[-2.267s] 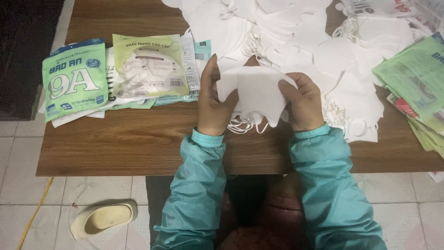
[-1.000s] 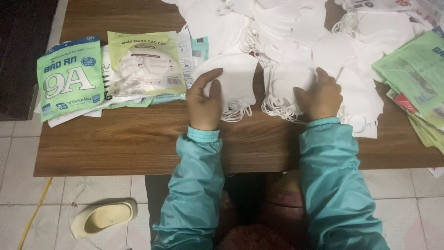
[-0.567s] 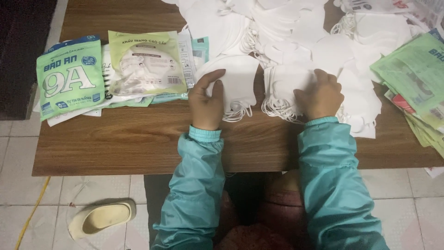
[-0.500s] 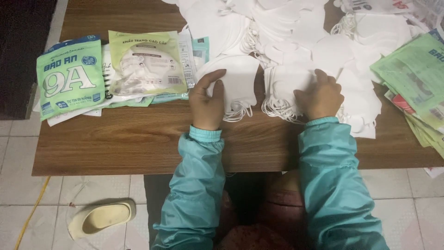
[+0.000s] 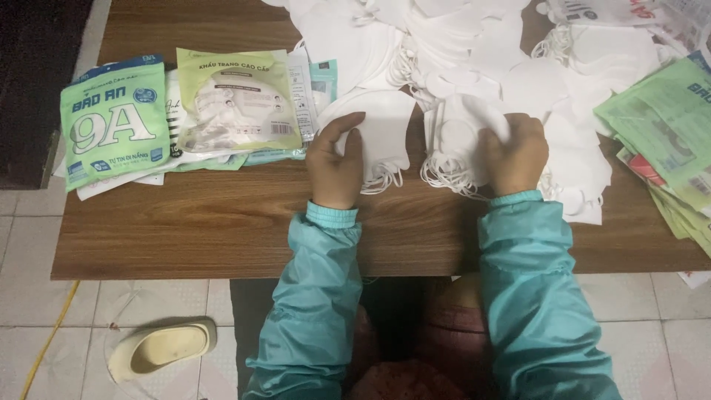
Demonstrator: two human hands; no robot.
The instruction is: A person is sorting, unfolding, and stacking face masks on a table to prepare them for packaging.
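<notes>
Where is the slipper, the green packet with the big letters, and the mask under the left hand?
Slipper (image 5: 161,348), head view, on its insole.
Green packet (image 5: 115,122), head view, on its printed front.
Mask (image 5: 385,130), head view, on its white panel beside the left hand (image 5: 337,167).

Masks (image 5: 474,44) heaped at twelve o'clock on worktop (image 5: 222,230), packets (image 5: 178,111) at ten, wrappers (image 5: 666,141) at two, slipper (image 5: 159,348) on floor at seven.

White everywhere up top — the pile of face masks (image 5: 474,44) is plain white, loops and all. Teal sleeves (image 5: 315,296) with a ribbed cuff. The table (image 5: 222,230) is dark brown wood grain. At the left, a mint-green packet (image 5: 111,122) with blue corners beside a pale yellow-green one (image 5: 237,100). Green packets (image 5: 666,141) at the right — and a cream slipper (image 5: 159,348) on grey-white floor tiles (image 5: 44,304).
</notes>
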